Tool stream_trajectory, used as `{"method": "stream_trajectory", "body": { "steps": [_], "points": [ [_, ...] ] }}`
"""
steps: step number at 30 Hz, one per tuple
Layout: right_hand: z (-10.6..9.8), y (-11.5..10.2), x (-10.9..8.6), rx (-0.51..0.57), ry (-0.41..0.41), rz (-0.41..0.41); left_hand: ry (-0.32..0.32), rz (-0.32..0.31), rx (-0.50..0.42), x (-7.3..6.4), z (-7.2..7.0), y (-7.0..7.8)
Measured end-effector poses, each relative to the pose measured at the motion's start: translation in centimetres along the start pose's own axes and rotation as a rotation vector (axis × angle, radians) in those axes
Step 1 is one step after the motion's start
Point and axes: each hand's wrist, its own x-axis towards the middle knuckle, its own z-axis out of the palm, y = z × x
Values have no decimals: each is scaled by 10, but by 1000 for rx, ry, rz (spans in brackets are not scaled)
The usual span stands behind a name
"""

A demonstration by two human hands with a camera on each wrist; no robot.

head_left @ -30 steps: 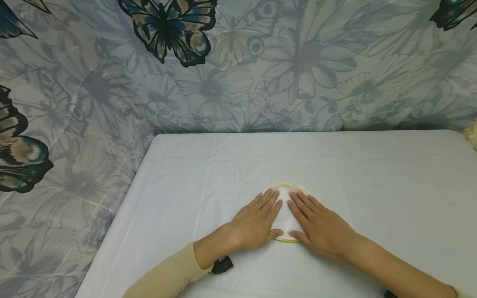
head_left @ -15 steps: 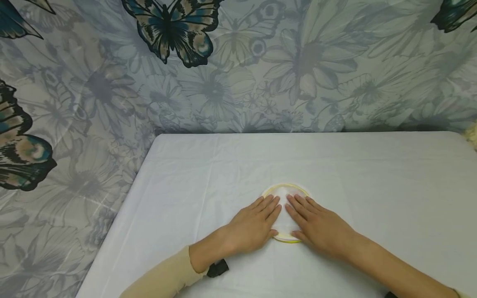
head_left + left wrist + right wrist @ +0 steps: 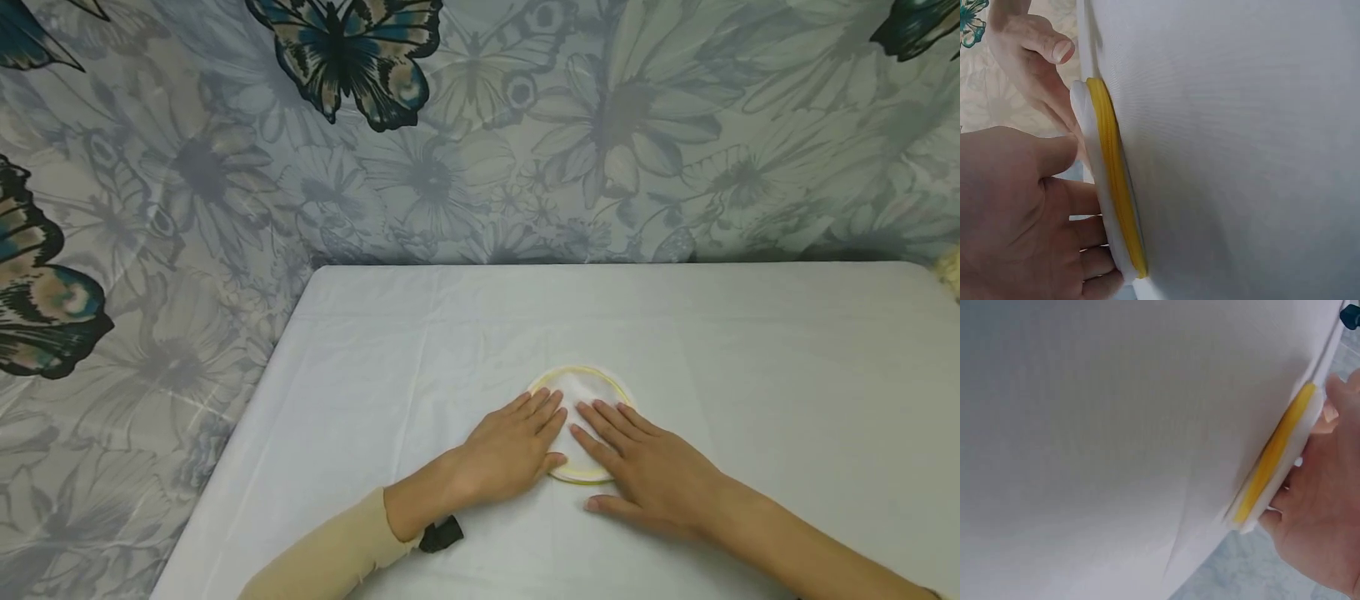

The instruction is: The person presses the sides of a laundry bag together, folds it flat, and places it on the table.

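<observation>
A round, flat white pouch [image 3: 588, 385] with a yellow edge lies on the white cloth. My left hand [image 3: 513, 450] rests its straight fingers across the pouch's left side, thumb by the near rim. On the right side lie the outstretched fingers of my right hand [image 3: 652, 467], with its thumb spread off the pouch, low over the cloth. In the left wrist view a yellow zipper band [image 3: 1116, 181] runs along the pouch's side, between white layers. From the right wrist, the same band [image 3: 1275, 453] shows below the right hand's fingers.
A white cloth [image 3: 787, 367] covers the table, lightly creased. Behind and left of it hangs a grey floral backdrop [image 3: 427, 192] with large butterflies. A dark strap piece [image 3: 441, 534] shows under the left wrist, and something pale yellow [image 3: 951, 271] at the right edge.
My right hand has slid a little nearer, and its thumb has moved off the pouch's near rim. More of the far rim shows. My left hand has shifted only slightly.
</observation>
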Motion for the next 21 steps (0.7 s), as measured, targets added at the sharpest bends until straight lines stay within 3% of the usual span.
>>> {"method": "stream_trajectory", "body": {
  "steps": [15, 21],
  "points": [
    [-2, -2, -17, 8, 108, -3, -25, -20, 26, 3, 0, 4],
    [-1, -1, -18, 37, 103, -11, -10, -8, 38, 3, 1, 1]
  ]
}}
